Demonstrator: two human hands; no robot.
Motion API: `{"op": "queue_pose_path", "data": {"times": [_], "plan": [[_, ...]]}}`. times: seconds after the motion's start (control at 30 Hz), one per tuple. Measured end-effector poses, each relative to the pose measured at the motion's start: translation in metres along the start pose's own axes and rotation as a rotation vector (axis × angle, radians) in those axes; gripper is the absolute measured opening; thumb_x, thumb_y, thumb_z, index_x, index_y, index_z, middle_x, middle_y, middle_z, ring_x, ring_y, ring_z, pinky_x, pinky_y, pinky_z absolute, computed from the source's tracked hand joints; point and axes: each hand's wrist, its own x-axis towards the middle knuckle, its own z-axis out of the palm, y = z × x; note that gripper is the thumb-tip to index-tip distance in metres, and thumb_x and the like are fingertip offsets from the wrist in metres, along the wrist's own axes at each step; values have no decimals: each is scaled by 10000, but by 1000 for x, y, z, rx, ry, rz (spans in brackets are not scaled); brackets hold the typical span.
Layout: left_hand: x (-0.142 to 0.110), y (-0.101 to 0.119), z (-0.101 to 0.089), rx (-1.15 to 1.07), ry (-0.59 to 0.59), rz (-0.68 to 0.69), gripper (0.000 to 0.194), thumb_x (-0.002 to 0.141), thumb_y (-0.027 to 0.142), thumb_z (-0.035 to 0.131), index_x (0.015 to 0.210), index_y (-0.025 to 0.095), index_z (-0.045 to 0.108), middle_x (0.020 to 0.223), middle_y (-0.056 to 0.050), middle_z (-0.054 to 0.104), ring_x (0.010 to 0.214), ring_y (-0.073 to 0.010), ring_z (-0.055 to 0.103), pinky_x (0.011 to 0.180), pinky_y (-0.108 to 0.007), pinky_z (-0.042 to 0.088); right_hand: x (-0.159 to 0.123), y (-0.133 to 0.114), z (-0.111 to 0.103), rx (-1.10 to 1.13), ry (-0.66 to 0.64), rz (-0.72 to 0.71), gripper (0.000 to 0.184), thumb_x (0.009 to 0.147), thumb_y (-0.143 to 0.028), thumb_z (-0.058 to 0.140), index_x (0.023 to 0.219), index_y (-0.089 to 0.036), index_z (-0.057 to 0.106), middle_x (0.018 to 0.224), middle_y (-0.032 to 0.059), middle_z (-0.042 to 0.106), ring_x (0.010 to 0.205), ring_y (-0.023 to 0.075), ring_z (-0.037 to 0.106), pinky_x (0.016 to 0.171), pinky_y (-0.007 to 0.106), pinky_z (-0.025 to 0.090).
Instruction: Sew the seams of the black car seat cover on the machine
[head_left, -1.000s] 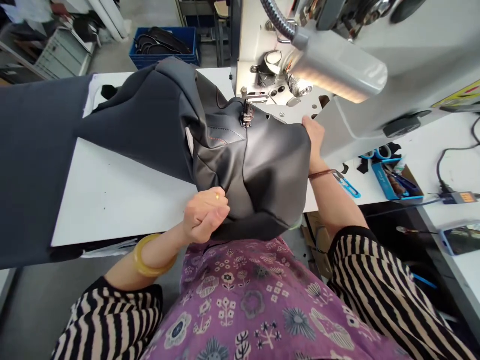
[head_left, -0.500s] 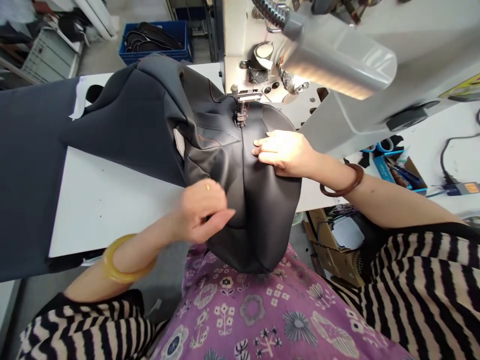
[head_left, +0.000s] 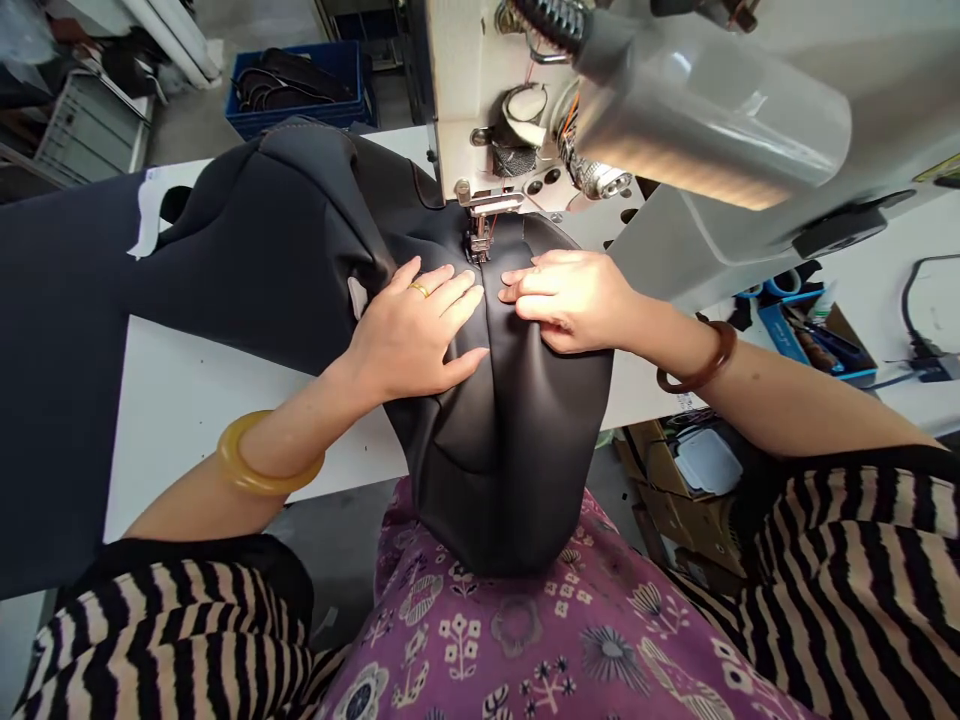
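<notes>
White table (head_left: 176,400) is carrying dark material (head_left: 517,430), running under the presser foot (head_left: 478,240) and over the near edge. Left hand (head_left: 416,335) is resting on it, fingers spread, gripping nothing; right hand (head_left: 574,300) is touching it, fingers bent, grip unclear.

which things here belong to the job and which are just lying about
Seemingly in use:
smooth black leather-like piece
left hand and right hand on it
silvery metal presser foot
lit grey cylindrical lamp

Seemingly lying about:
rectangular blue plastic crate holding dark pieces
open blue rectangular box
</notes>
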Motion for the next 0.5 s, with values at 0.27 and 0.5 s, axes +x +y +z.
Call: {"op": "queue_pose_path", "data": {"times": [0.27,0.5], "plan": [[8,-16,0,-116,3,-19,479,905,471,482,1274,189,598,1299,-96,642,1210,-311,568,1120,-614,332,4,11,0,16,24,38,231,781,-161,449,846,-207,665,1058,29,708,932,206,647,850,389,496],[14,-25,-4,-161,-30,-37,420,914,431,482,1225,186,619,1279,-67,654,1178,-261,579,1159,-599,286,7,18,3,68,64,84,258,719,-122,443,828,-189,667,1062,26,725,947,218,680,794,359,521]]}}
